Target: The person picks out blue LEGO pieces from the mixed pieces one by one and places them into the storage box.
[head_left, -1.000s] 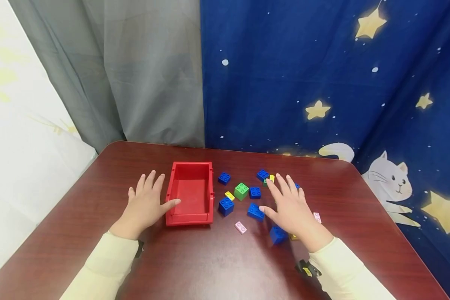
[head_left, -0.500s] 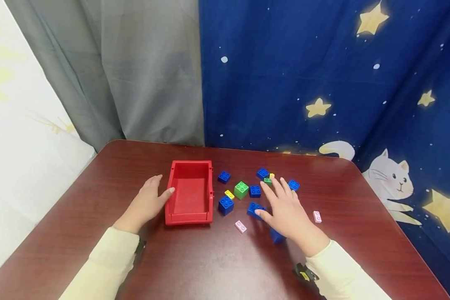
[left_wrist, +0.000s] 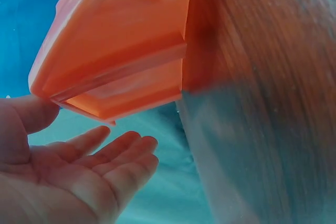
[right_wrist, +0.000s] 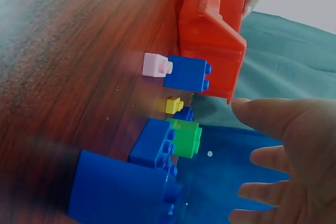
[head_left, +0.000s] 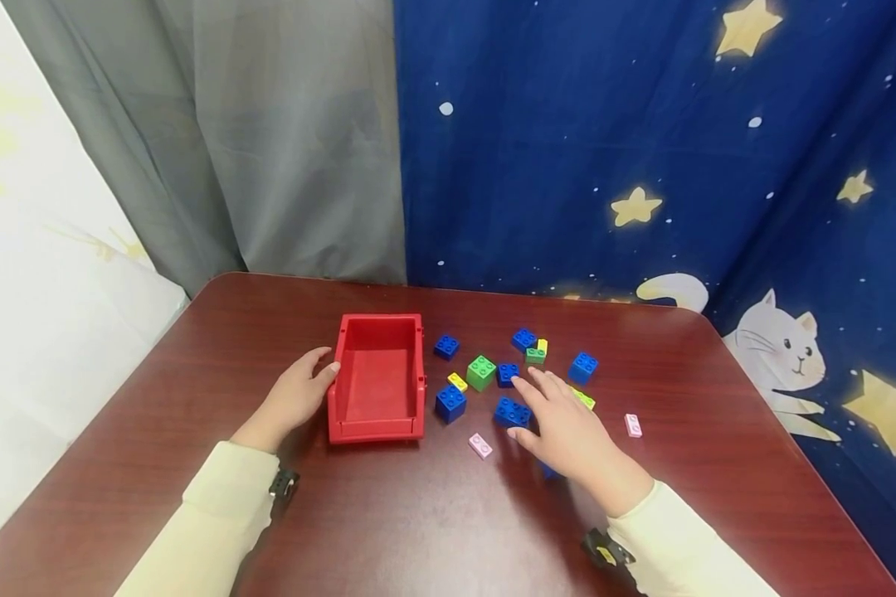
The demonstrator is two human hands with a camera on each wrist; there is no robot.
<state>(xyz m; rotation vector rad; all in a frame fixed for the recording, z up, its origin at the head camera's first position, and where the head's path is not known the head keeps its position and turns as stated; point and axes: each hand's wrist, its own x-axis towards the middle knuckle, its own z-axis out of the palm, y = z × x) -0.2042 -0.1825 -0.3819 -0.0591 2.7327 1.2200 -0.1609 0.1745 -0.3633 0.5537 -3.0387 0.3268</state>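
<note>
A red plastic bin (head_left: 377,431) stands on the table, its inside bare. My left hand (head_left: 291,402) is at the bin's left wall, thumb by the rim; in the left wrist view its fingers (left_wrist: 128,163) are extended and apart from the wall. My right hand (head_left: 567,427) hovers over toy building bricks with loosely spread fingers, holding nothing. Nearest its thumb lies a blue brick (head_left: 511,412). Another blue brick (head_left: 548,470) and a yellow-green brick (head_left: 584,398) are partly hidden by this hand. A green brick (head_left: 481,373) sits between the bin and the hand.
Other bricks lie scattered: a blue brick (head_left: 450,404) and a yellow brick (head_left: 458,381) beside the bin, a pink brick (head_left: 480,446) in front, a second pink brick (head_left: 633,425) at right. Curtains (head_left: 567,166) hang behind the dark wooden table (head_left: 418,531).
My left hand has turned and moved to the bin's left wall; its thumb no longer reaches over the bin. My right hand has lowered slightly toward the bricks, uncovering the blue brick at the back right.
</note>
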